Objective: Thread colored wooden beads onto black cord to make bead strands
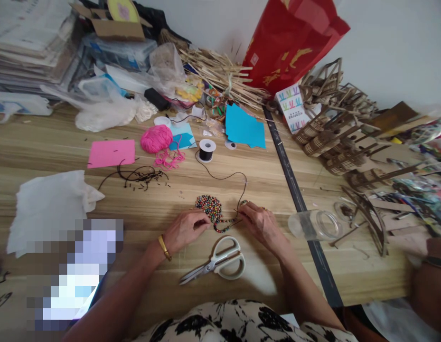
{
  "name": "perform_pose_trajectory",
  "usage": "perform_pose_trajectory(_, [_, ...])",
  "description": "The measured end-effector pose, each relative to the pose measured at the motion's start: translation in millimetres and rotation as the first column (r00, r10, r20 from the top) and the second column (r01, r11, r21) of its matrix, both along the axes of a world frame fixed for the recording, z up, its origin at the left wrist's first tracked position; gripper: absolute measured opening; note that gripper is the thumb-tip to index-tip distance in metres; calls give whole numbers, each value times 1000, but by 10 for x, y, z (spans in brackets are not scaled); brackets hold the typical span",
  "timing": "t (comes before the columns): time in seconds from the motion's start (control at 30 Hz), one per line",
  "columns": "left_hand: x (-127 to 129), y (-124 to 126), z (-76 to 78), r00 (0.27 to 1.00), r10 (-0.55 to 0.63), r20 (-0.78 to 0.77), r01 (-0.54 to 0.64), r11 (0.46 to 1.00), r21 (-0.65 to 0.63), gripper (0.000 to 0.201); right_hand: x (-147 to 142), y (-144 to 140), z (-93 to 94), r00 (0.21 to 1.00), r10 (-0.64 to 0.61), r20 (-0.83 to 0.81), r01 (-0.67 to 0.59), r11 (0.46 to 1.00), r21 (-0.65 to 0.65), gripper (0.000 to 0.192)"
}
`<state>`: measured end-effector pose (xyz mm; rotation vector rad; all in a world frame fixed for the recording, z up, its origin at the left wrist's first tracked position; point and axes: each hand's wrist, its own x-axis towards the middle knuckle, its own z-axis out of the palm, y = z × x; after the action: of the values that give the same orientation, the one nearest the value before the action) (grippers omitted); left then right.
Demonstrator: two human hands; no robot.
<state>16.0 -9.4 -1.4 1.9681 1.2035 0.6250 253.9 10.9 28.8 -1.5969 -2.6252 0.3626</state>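
Observation:
A small heap of multicoloured beads lies on the table, with a beaded strand running from it toward the right. My left hand, with a gold bracelet at the wrist, is curled at the heap's lower left edge; whatever its fingertips pinch is hidden. On the strand's other side, my right hand has its fingers closed on black cord, and more beads show behind them. That cord winds back to a white-flanged spool. Below the hands lie white-handled scissors, blades pointing left.
Cut black cord pieces, pink yarn and pink paper lie farther left. A clear jar rests on its side near the right hand. Wooden models crowd the right; another person's arm shows at the edge.

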Motion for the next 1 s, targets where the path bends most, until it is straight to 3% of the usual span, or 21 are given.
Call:
perform_pose_trajectory(0.27, [2, -16, -32, 1000, 14, -15, -14, 1000, -10, 12, -10, -3, -74, 983, 139, 116, -139, 990, -4, 18])
perform_pose_trajectory(0.47, [6, -29, -29, 1000, -2, -22, 2, 1000, -2, 11, 13, 17, -209, 971, 170, 168, -173, 985, 6, 19])
perform_pose_trajectory(0.73, [4, -34, -57, 1000, -8, -8, 8, 1000, -1, 11, 41, 28, -260, 972, 215, 97, -220, 974, 45, 19])
perform_pose_trajectory(1.0, [13, -47, -48, 1000, -3, 17, 3, 1000, 27, 11, 16, 21, -259, 957, 260, 127, -266, 963, 32, 19])
